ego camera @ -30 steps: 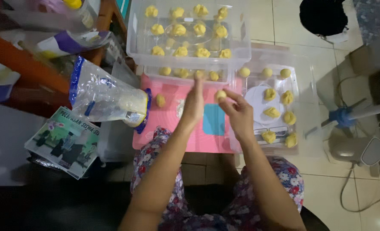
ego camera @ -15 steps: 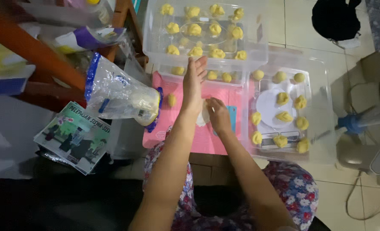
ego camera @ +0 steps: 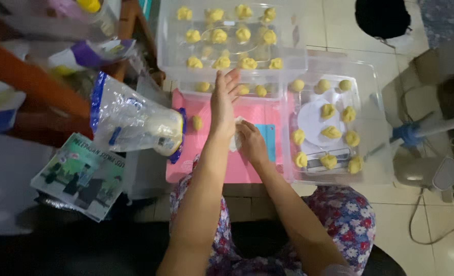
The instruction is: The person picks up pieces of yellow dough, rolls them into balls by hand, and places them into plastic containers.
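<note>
My left hand (ego camera: 224, 100) is held flat, fingers stretched out, over a pink mat (ego camera: 250, 107) on the floor. My right hand (ego camera: 251, 141) is just beside its wrist, fingers curled on a pale piece of dough (ego camera: 235, 137) that rests against the mat. A blue card (ego camera: 269, 142) lies on the mat to the right of that hand. One yellow dough ball (ego camera: 197, 122) sits alone at the mat's left side.
A clear tub (ego camera: 170, 66) of several yellow dough balls stands behind the mat. A second clear tub (ego camera: 372, 110) with more balls around a white disc (ego camera: 311, 118) stands at the right. A plastic flour bag (ego camera: 135, 122) and a booklet (ego camera: 78, 176) lie left. A grey appliance (ego camera: 431, 171) sits far right.
My right hand has dropped from near the back tub, where it held a yellow ball, down to the mat beside my left wrist. The left hand has stayed upright.
</note>
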